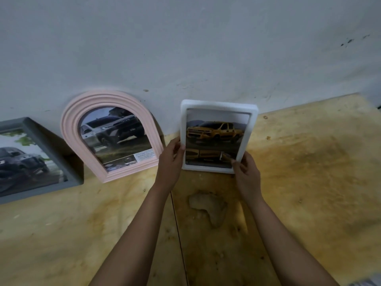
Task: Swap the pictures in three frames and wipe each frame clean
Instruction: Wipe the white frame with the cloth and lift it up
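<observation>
A white rectangular frame [218, 105] with a yellow pickup picture [215, 133] stands upright against the wall at centre. My left hand [170, 162] grips its left edge and my right hand [245, 174] holds its lower right corner. To the left leans a pink arched frame [71, 129] holding a dark pickup picture. A grey rectangular frame [41, 139] with a dark car picture leans at the far left, partly cut off by the view's edge.
The frames rest on a stained plywood surface [309, 172] against a grey wall [185, 48]. A seam runs down the plywood between my arms. A rough chipped patch [208, 205] lies just in front of the white frame.
</observation>
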